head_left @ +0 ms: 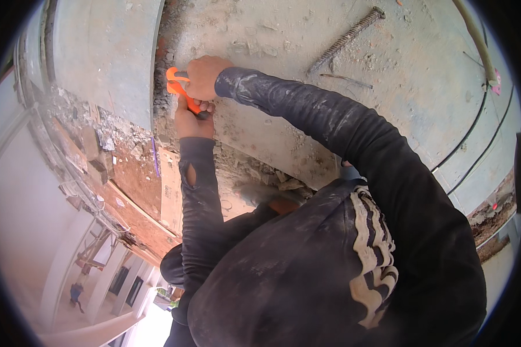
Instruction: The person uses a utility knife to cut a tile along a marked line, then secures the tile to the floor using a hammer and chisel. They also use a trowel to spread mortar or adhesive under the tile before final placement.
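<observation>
An orange hand tool with black parts [178, 88] is held in both my hands above the dusty concrete, beside a gravel-filled gap. My left hand [192, 122] wraps around its lower end, fingers closed. Just above, my right hand [207, 78] is closed at the tool's upper part, where a dark piece shows beside an orange loop. The two hands almost meet. My fingers cover much of the tool, so its exact kind cannot be made out. Both forearms are in dark, dust-marked sleeves.
A smooth grey panel [104, 52] lies left of the gap. On the concrete slab [272, 124] lie a ribbed steel bar [347, 39] and a thin rod [347, 80]. Broken blocks [92, 153], a purple strip [155, 157] and a wooden board [170, 188] lie lower left.
</observation>
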`<state>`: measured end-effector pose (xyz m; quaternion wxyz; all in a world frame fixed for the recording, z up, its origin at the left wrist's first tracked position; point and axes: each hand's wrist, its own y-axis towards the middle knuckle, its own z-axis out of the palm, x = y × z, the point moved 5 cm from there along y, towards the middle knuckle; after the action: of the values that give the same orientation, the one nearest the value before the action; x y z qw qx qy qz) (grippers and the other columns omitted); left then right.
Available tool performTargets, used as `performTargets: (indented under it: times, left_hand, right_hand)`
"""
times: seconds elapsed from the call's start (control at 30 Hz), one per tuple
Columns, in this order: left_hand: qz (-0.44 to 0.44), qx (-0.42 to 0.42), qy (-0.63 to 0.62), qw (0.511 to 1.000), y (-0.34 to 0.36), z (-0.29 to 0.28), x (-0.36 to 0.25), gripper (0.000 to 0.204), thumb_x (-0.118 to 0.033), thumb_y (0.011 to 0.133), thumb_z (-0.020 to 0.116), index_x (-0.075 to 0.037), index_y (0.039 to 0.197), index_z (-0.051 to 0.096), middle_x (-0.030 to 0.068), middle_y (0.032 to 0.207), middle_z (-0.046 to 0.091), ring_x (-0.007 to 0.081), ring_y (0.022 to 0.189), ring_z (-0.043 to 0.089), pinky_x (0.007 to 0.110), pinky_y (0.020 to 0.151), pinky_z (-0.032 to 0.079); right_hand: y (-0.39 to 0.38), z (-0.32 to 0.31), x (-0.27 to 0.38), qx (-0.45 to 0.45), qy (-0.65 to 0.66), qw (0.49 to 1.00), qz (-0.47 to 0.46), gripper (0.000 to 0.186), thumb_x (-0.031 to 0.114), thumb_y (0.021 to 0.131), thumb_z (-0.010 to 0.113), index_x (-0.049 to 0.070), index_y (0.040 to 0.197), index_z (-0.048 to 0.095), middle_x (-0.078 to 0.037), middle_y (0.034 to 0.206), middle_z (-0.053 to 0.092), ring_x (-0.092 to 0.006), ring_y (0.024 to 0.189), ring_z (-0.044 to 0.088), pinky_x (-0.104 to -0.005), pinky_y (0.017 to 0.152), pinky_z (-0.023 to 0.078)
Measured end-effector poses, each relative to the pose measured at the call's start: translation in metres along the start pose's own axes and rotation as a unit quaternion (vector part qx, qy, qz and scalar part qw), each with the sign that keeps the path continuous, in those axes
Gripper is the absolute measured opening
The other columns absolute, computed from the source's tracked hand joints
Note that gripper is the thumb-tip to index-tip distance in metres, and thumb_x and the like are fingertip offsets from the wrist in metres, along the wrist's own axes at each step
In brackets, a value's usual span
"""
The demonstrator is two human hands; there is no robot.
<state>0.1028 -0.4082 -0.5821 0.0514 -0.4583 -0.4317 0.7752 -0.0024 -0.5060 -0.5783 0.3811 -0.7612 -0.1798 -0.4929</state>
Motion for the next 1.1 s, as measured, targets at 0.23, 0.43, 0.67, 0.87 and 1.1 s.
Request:
performTargets:
  times: [0.23, 0.43, 0.67, 0.87, 1.1]
  left_hand:
    - [-0.003, 0.035, 0.039, 0.999, -0.001, 0.017, -0.022, 0.046, -0.046, 0.1, 0.042, -0.008, 0.126, 0.045, 0.0106, 0.111, 0.057, 0.0237, 0.093, 0.057, 0.04, 0.078, 0.048]
    - [-0.084, 0.017, 0.116, 0.99, 0.002, 0.039, -0.035, 0.076, -0.067, 0.088, 0.05, -0.003, 0.13, 0.041, 0.0161, 0.119, 0.054, 0.0315, 0.111, 0.054, 0.05, 0.095, 0.045]
    - [-0.071, -0.037, 0.355, 0.931, -0.006, 0.017, -0.057, 0.094, -0.078, 0.085, 0.04, 0.003, 0.132, 0.046, 0.0162, 0.126, 0.055, 0.0262, 0.123, 0.047, 0.044, 0.106, 0.035]
    - [-0.095, -0.042, 0.529, 0.843, -0.016, 0.005, -0.107, 0.074, -0.064, 0.093, 0.042, 0.0, 0.128, 0.057, 0.013, 0.122, 0.062, 0.0237, 0.105, 0.061, 0.034, 0.09, 0.045]
    - [0.202, -0.167, 0.61, 0.748, 0.048, -0.058, -0.187, 0.07, -0.051, 0.087, 0.065, 0.0, 0.133, 0.053, 0.0117, 0.127, 0.06, 0.0215, 0.115, 0.056, 0.033, 0.09, 0.046]
  right_hand:
    - [0.01, 0.003, 0.012, 0.051, 0.015, 0.999, 0.011, 0.04, 0.032, 0.075, 0.056, -0.003, 0.092, 0.068, -0.019, 0.087, 0.07, -0.031, 0.081, 0.07, -0.04, 0.071, 0.056]
    - [0.028, 0.019, 0.001, 0.115, 0.203, 0.971, 0.053, 0.045, 0.036, 0.086, 0.055, -0.003, 0.107, 0.064, -0.021, 0.097, 0.067, -0.0279, 0.084, 0.069, -0.0401, 0.07, 0.055]
    - [0.022, 0.031, 0.001, 0.217, 0.59, 0.759, 0.17, 0.04, 0.036, 0.09, 0.059, 0.002, 0.109, 0.059, -0.018, 0.105, 0.059, -0.0245, 0.084, 0.062, -0.0389, 0.069, 0.053]
    - [0.011, 0.062, -0.023, 0.276, 0.691, 0.641, 0.189, 0.034, 0.028, 0.081, 0.069, 0.005, 0.103, 0.058, -0.009, 0.085, 0.056, -0.0191, 0.069, 0.059, -0.034, 0.059, 0.047]
    - [0.024, 0.067, -0.023, 0.26, 0.479, 0.826, 0.145, 0.028, 0.02, 0.078, 0.065, 0.002, 0.098, 0.058, -0.011, 0.088, 0.06, -0.0185, 0.061, 0.058, -0.0357, 0.052, 0.046]
